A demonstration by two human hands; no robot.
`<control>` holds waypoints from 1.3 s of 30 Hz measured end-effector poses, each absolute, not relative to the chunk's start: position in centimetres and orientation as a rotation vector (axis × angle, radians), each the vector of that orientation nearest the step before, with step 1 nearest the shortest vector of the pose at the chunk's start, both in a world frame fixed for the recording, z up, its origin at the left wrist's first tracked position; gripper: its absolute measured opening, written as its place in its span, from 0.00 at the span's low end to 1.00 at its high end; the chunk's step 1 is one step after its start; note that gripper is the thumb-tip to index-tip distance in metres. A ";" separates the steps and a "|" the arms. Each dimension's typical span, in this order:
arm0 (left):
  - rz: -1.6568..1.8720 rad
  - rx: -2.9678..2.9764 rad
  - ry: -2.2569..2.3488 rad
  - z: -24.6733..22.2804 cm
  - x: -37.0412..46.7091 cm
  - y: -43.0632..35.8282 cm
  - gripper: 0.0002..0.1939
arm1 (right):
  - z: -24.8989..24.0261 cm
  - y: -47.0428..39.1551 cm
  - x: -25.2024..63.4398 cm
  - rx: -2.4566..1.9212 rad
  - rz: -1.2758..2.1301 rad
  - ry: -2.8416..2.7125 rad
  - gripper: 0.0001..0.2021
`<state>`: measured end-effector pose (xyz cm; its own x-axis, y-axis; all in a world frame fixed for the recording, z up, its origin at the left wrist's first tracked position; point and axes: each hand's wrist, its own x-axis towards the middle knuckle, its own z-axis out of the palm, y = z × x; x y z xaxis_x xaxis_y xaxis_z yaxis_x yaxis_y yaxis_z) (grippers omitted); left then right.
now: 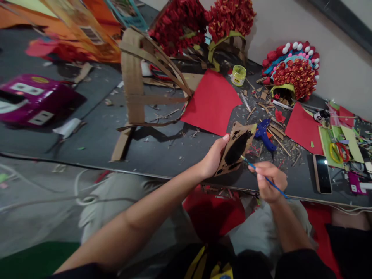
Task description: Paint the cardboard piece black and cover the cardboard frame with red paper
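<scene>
- Seated at a dark grey table (101,135) strewn with brown scraps (264,95), against a pale wall (290,23).
- Grasping a piece of brown cardboard (236,148) by its left edge with the left hand (214,158), thumb uppermost, fingers mostly hidden behind.
- Pinching a blue-handled paintbrush (250,164) in the right hand (271,180), bristles at the large black patch (234,153) on the cardboard, contact impossible to confirm.
- Holding the cardboard tilted near the table's front edge, just in front of a blue glue gun (265,135).
- Lying just beyond the left hand: a large red sheet (210,102), with a cardboard frame (135,77) of curved strips standing beside it at left.
- Set farther back: a yellow jar (238,75) near red ruffled pieces (232,17), and a round piece (296,75) trimmed with white balls near the wall.
- Spread to the right: a second red sheet (303,128), a phone (322,174) at the table's edge, and yellow and red scissor handles (340,152).
- Placed at far left: a glossy purple case (37,99).
</scene>
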<state>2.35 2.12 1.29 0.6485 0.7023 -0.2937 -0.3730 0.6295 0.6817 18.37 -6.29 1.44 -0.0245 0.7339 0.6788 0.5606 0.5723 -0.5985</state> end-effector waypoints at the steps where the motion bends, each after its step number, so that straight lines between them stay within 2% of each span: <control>1: 0.646 0.620 0.590 1.2 2.3 2.1 0.34 | 1.4 -6.3 18.4 -1.078 0.194 -1.674 0.06; 5: 0.637 0.631 0.575 1.0 2.3 2.1 0.35 | 1.4 -6.2 18.4 -1.218 0.097 -1.482 0.05; 10: 0.617 0.638 0.597 1.0 2.4 2.1 0.36 | 1.3 -6.2 18.4 -1.141 0.200 -1.651 0.07; 16: 0.647 0.606 0.601 1.1 2.3 2.1 0.33 | 1.3 -6.2 18.4 -1.210 0.118 -1.447 0.06; 22: 0.623 0.597 0.601 0.9 2.2 2.2 0.35 | 1.4 -6.3 18.3 -1.090 0.291 -1.630 0.06; 26: 0.657 0.599 0.586 1.1 2.2 2.2 0.33 | 1.4 -6.1 18.5 -1.187 0.203 -1.454 0.07; 30: 0.632 0.613 0.618 1.1 2.0 2.2 0.33 | 1.6 -6.0 18.5 -1.120 0.279 -1.649 0.07; 34: 0.646 0.596 0.635 1.3 2.1 2.2 0.35 | 1.9 -6.0 18.8 -1.162 0.086 -1.614 0.08; 39: 0.694 0.603 0.619 1.4 2.3 2.3 0.31 | 2.3 -5.7 19.3 -1.193 -0.093 -1.749 0.07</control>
